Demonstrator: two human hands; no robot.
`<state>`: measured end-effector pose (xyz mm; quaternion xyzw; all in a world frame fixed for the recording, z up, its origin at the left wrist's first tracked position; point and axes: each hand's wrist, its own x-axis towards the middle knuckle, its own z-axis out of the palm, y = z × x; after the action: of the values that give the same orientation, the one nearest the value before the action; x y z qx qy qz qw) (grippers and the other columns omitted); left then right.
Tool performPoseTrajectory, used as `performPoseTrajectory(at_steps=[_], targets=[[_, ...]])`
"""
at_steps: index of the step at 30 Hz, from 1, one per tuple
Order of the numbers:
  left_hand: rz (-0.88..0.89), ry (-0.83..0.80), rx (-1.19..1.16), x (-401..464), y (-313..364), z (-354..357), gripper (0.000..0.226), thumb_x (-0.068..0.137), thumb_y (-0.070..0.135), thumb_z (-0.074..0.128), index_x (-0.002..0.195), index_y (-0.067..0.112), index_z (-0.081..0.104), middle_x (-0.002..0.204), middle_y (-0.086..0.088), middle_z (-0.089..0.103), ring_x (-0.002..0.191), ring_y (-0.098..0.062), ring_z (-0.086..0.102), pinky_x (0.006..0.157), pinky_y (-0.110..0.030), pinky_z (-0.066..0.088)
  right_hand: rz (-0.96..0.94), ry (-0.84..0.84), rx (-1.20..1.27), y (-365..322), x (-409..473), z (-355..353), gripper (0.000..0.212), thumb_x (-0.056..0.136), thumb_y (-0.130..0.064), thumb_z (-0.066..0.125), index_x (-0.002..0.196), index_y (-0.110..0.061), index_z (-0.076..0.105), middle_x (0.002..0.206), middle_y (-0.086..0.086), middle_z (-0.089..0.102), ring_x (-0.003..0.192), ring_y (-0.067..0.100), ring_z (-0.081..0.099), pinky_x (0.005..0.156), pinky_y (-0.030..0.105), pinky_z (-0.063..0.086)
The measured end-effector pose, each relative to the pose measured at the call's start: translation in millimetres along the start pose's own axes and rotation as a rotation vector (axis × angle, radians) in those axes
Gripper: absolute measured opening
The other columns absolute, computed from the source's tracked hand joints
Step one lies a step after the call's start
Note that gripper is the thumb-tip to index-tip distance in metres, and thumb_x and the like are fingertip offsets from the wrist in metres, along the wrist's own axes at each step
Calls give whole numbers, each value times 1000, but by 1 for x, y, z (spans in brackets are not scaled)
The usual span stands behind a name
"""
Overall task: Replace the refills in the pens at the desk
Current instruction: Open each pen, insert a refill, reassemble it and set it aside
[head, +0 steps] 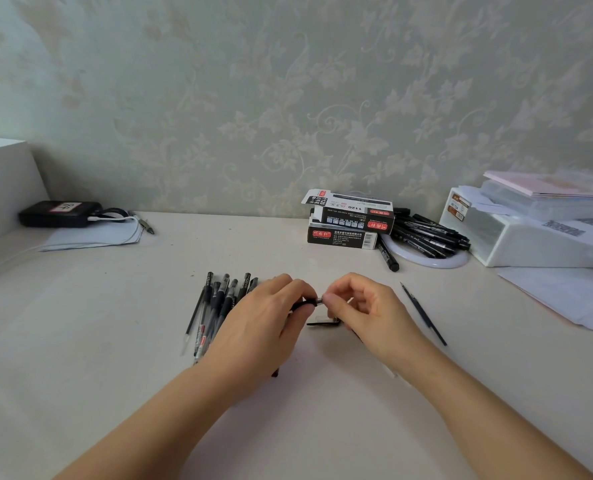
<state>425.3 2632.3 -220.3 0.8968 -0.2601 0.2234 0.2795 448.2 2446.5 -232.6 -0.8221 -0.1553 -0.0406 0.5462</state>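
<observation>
My left hand (267, 317) grips the black barrel of a pen (305, 302) at the middle of the white desk (115, 341). My right hand (361, 306) pinches that pen's metal tip end (319, 300) between thumb and forefinger. A pen cap (323, 322) lies on the desk just under my right hand. A bunch of several black gel pens (219, 303) lies fanned out to the left of my left hand. One loose thin refill (423, 313) lies slanted on the desk to the right of my right hand.
Two stacked refill boxes (348, 220) stand at the back, with a heap of black pens (426, 233) on a white ring beside them. White plastic bins (530, 233) and papers (565, 299) fill the right side. A black device (59, 213) with cable sits on paper at back left.
</observation>
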Motion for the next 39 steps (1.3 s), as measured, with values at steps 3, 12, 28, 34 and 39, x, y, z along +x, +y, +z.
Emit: performPoseTrajectory(at_steps=[3, 12, 28, 34, 39], targets=[[18, -9, -8, 0, 1, 1, 14, 98, 27, 50, 106, 23, 61, 88, 12, 52, 78, -9, 49, 71, -33, 46, 7, 22, -2, -4, -2, 1, 34, 89, -54, 56, 77, -24, 64, 66, -6, 65, 54, -1, 50, 59, 18, 38], [44, 47, -45, 2, 0, -1, 12, 93, 20, 63, 101, 18, 71, 83, 7, 57, 74, -12, 51, 67, -27, 45, 9, -16, -4, -13, -5, 3, 35, 99, -31, 53, 72, -9, 56, 58, -7, 50, 55, 6, 42, 58, 17, 37], [117, 196, 115, 4, 4, -6, 11, 88, 23, 62, 90, 18, 72, 81, 4, 61, 67, -22, 54, 58, -41, 46, 253, 8, 334, -28, -8, 11, 45, 99, -40, 51, 60, -17, 57, 53, -4, 47, 49, 8, 37, 45, 15, 29], [-63, 156, 10, 2, -9, -3, 16, 95, 25, 58, 104, 20, 70, 87, 3, 61, 74, -20, 58, 65, -39, 50, -150, 109, -541, -12, -6, -2, 14, 92, -40, 62, 97, -31, 72, 87, -10, 62, 78, 1, 52, 71, 19, 38], [-65, 99, 41, 1, -9, -3, 16, 95, 27, 58, 104, 23, 71, 85, 6, 60, 72, -14, 54, 64, -34, 48, -213, -48, -851, -4, -7, 2, 18, 94, -29, 62, 111, -32, 68, 111, -15, 50, 97, 7, 38, 84, 19, 35]])
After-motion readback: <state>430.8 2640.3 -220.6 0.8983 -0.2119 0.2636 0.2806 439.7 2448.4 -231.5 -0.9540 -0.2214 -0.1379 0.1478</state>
